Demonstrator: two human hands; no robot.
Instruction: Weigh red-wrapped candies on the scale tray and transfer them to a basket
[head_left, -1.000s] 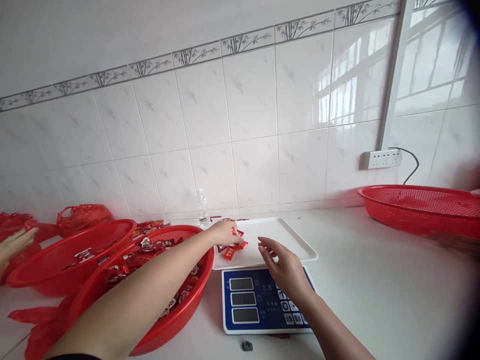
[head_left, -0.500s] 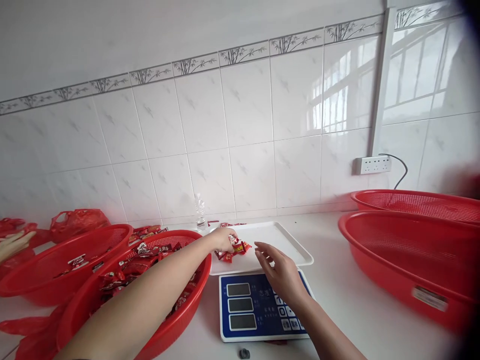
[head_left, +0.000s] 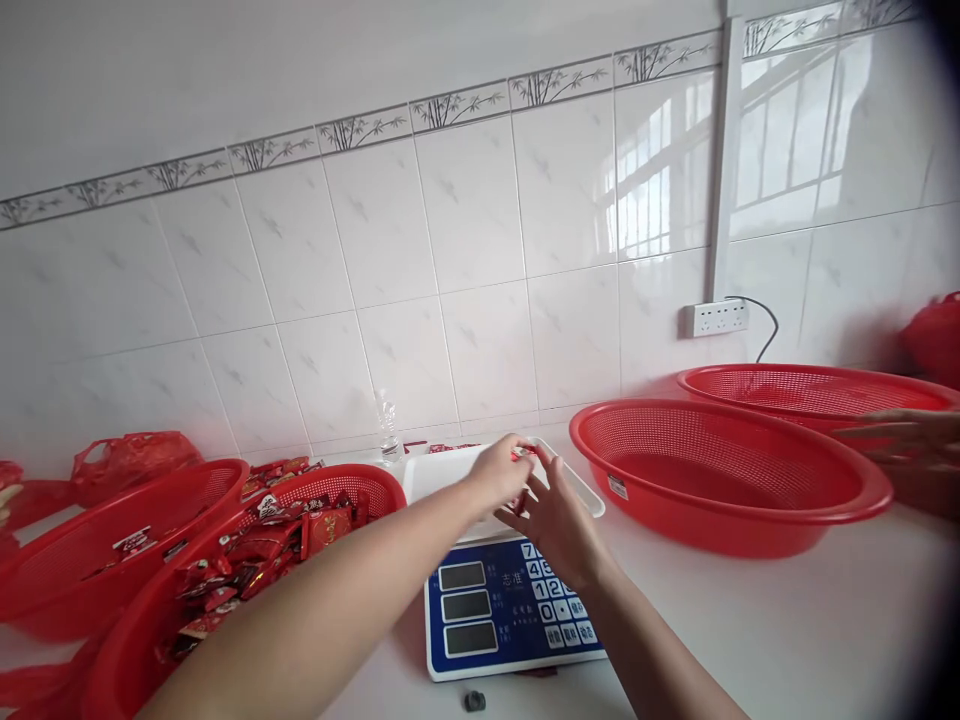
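My left hand (head_left: 501, 475) is closed on red-wrapped snack packets (head_left: 523, 455), above the white weighing tray (head_left: 435, 475). My right hand (head_left: 561, 525) meets it from the right, fingers curled around the same packets, which are mostly hidden between the two hands. Below them is the blue keypad panel of the digital scale (head_left: 517, 605), its displays dark. Under my left forearm stands a red basket (head_left: 390, 490) heaped with red snack packets (head_left: 277, 540).
Another red basket (head_left: 225, 480) stands far left with a few packets. Two red baskets (head_left: 731, 535) (head_left: 795, 376) lie right, a co-worker's blurred hand (head_left: 911, 450) beside them. A clear bottle (head_left: 387, 425) stands by the wall; a small dark object (head_left: 474, 701) lies before the scale.
My left hand has lifted the packets off the tray and moved right to meet my right hand. The near right basket has shifted left towards the scale, and a co-worker's hand has appeared.
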